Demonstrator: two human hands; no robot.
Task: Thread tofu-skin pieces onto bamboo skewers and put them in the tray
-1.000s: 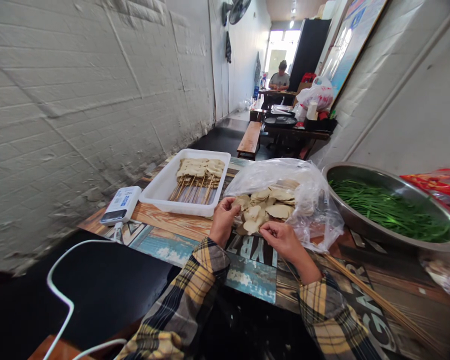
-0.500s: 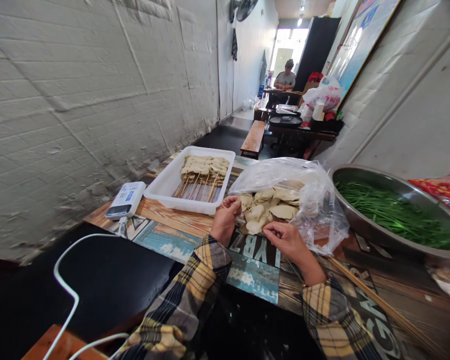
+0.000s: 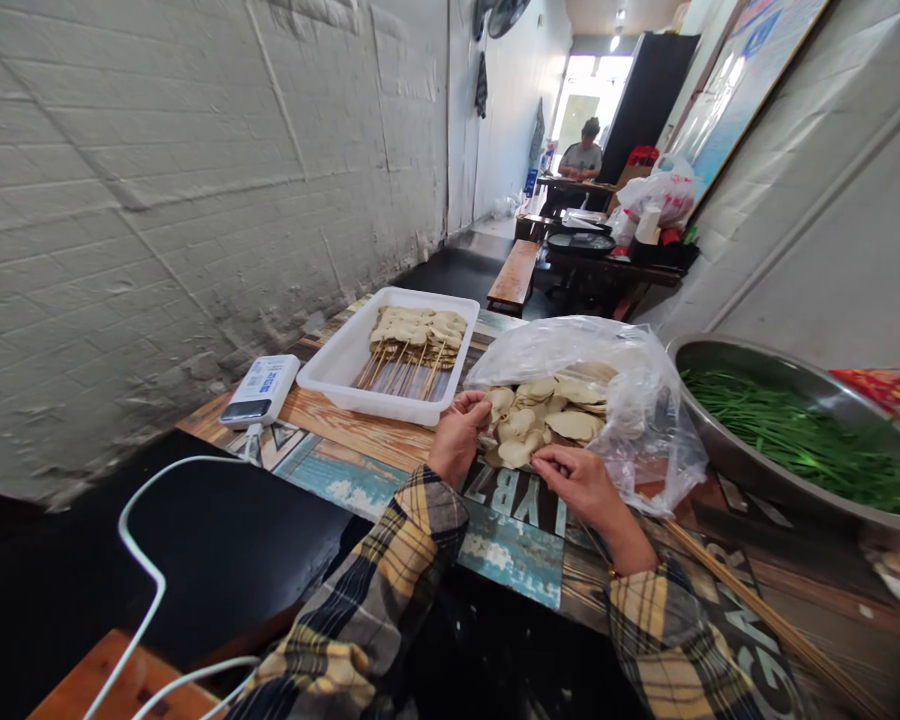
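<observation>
My left hand (image 3: 459,436) is closed in a pinch at the left edge of a pile of thin, flat beige slices (image 3: 521,425). A slice appears to be between its fingertips, though they partly hide it. My right hand (image 3: 581,485) is closed too, its fingertips at the front edge of the pile. A thin skewer (image 3: 597,541) shows under that hand and seems to be in its grip. The slices spill from the mouth of a clear plastic bag (image 3: 570,345). Left of the bag, a white plastic tray (image 3: 375,401) holds stacked skewered slices (image 3: 416,328).
A metal basin (image 3: 686,345) of long green vegetables (image 3: 780,430) stands at right. Loose skewers (image 3: 765,610) lie by my right forearm. A white device (image 3: 261,390) with a cable (image 3: 139,540) sits at the table's left. Farther back are a bench (image 3: 515,272) and a seated person (image 3: 581,155).
The view has shifted slightly, so the scene sits a little farther right. Both hands keep nearly the same pose at the slices.
</observation>
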